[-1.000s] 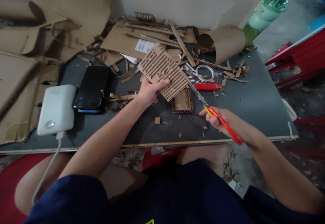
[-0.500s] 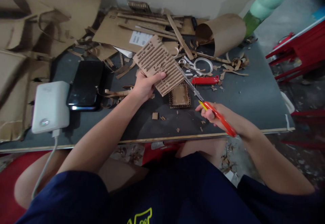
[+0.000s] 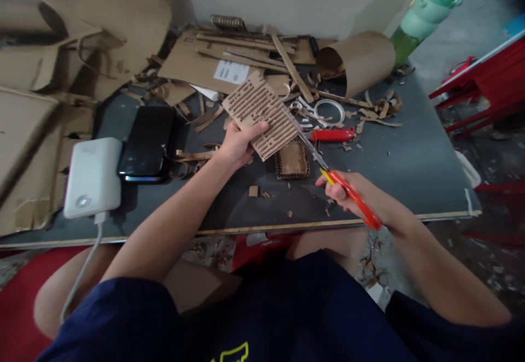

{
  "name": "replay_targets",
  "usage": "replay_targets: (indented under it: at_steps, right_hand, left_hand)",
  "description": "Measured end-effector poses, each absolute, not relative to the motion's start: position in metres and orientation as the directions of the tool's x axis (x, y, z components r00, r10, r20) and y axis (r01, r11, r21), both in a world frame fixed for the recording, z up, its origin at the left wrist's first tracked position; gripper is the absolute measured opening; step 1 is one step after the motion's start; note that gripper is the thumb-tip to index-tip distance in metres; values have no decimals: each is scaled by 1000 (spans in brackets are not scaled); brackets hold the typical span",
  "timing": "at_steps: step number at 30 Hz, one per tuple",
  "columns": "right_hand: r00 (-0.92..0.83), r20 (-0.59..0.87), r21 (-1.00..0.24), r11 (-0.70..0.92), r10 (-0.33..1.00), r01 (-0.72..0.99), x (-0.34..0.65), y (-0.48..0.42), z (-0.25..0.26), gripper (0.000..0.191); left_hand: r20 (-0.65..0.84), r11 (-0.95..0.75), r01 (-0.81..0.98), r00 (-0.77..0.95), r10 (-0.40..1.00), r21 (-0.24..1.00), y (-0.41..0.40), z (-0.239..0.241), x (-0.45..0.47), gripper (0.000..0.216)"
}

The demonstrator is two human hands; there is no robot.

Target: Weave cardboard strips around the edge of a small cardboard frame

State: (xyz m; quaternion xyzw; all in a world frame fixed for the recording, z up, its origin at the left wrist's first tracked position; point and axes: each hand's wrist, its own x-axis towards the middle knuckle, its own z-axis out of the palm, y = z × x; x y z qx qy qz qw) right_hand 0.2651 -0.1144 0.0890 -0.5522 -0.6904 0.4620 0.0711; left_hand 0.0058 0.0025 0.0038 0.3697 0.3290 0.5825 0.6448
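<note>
My left hand [image 3: 240, 142] is closed on a piece of corrugated cardboard [image 3: 264, 111], thumb on top, with the ridged side facing up. Red-handled scissors [image 3: 350, 195] with a yellow part near the pivot are gripped in my right hand [image 3: 344, 190]. Their blades lie along the right edge of the cardboard, and the tips are hard to make out there. Below the cardboard, partly covered by it, a small rectangular cardboard tray [image 3: 293, 159] with a corrugated rim rests on the table. A red utility knife [image 3: 332, 134] lies just beyond the blades.
A white power bank [image 3: 93, 173] with a cable and a black box-shaped device [image 3: 147, 140] stand at left. Behind are cardboard strips [image 3: 291, 66], a tape roll [image 3: 329, 111], a cardboard tube [image 3: 369, 61] and a green bottle [image 3: 426, 17]. Scraps litter the table [image 3: 414, 165].
The view has shifted slightly, so everything sits a little lower and mostly further right. Both hands keep their holds, and the scissors stay at the cardboard's right edge.
</note>
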Motion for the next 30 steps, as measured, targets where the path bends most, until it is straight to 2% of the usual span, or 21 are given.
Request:
replay_targets:
  at_steps: [4,11,17,22,30]
  right_hand:
    - [-385,-374,-749,-30,844,662,263,-115,86,76]
    - [-380,-407,-721,-37,831,692,260,-115,85,80]
    - [-462,-466,-843,-219,755,491,258,-120,88,84]
    - [-430,-403,-767,-41,808,641,258,-116,87,72]
    - [-379,-433,-740,-83,818,668,260,-115,85,74]
  left_hand:
    - [15,22,-517,66,998,855,4,7,3,57]
    - [46,8,-507,93,995,862,4,10,2,59]
    - [10,37,-513,87,996,858,6,8,1,61]
    - [7,43,-514,95,995,857,9,6,0,59]
    - [-13,53,-515,81,997,855,10,3,1,57]
